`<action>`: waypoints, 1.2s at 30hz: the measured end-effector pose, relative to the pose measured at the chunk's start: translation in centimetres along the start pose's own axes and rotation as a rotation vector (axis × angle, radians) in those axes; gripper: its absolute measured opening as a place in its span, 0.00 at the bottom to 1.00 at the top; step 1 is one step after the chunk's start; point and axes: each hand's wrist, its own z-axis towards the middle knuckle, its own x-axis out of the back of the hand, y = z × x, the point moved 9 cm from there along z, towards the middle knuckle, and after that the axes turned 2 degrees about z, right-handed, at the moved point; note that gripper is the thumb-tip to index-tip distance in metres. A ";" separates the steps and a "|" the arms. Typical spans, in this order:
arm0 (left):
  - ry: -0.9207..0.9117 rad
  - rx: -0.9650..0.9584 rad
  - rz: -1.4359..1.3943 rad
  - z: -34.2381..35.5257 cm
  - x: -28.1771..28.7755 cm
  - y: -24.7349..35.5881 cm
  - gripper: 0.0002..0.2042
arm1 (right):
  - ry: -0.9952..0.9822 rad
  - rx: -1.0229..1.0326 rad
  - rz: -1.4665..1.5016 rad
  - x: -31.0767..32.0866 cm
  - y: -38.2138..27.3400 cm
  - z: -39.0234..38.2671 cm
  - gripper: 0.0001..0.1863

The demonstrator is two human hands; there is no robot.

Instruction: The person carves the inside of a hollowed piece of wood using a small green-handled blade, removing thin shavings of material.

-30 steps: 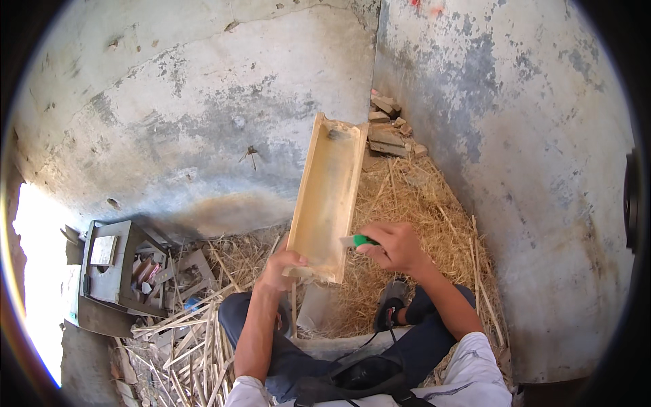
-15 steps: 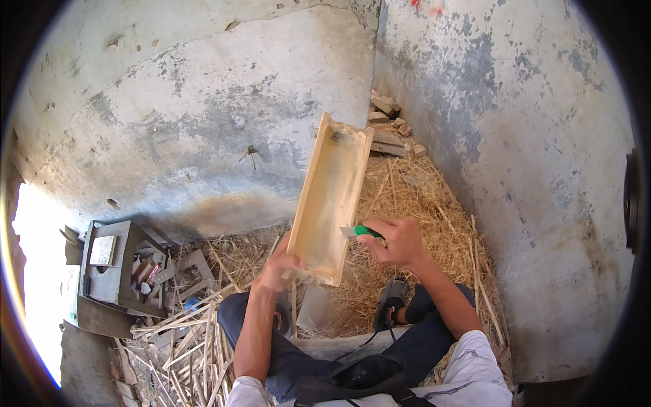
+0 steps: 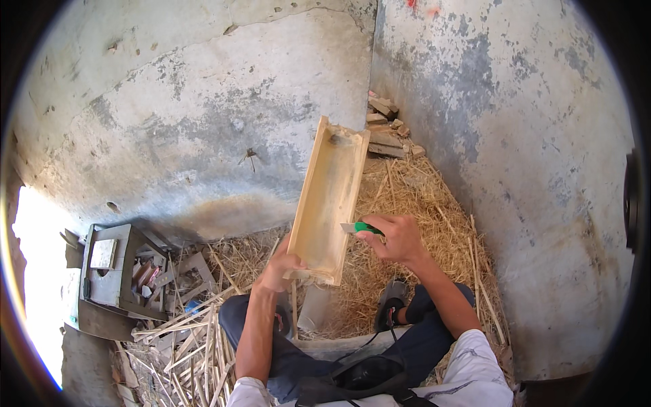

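Note:
A long, shallow trough of pale wood [image 3: 327, 197] is held tilted in front of me, its far end raised toward the wall corner. My left hand [image 3: 279, 268] is closed around its near left corner, with the thumb over the edge. In my right hand [image 3: 400, 239] is a green-handled utility knife [image 3: 367, 228], gripped between thumb and fingers. The short grey blade points left and lies at the trough's right rim. Whether the edge bites into the wood cannot be made out.
Straw [image 3: 407, 197] covers the floor around my feet. Thin wood strips [image 3: 196, 366] lie in a heap at lower left, beside a grey wooden box frame [image 3: 125, 271]. Broken bricks [image 3: 386, 139] are piled in the corner between two plastered walls [image 3: 502, 136].
The trough's far end has dropped slightly toward me. The knife blade has shifted a little along the right rim, with both hands keeping their grips.

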 end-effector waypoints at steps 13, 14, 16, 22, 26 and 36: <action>0.003 -0.030 0.214 -0.6 -0.7 0.7 0.38 | -0.005 -0.103 -0.037 0.6 1.6 0.7 0.18; 0.015 0.003 0.209 -0.6 -0.7 0.4 0.41 | 0.024 -0.096 -0.035 0.7 1.9 0.6 0.18; -0.015 0.124 0.186 -0.4 -0.7 -0.4 0.53 | 0.083 -0.083 -0.033 0.8 3.0 0.3 0.18; -0.049 0.094 0.298 -0.7 -1.0 -0.2 0.52 | 0.028 -0.174 -0.050 1.1 4.9 0.8 0.21; -0.114 0.209 0.256 -1.4 -1.4 -2.1 0.52 | 0.180 -0.298 -0.182 5.4 8.8 1.8 0.23; -0.234 0.024 -0.193 0.2 8.4 -12.5 0.35 | 0.351 -0.675 0.824 5.0 11.7 -0.1 0.24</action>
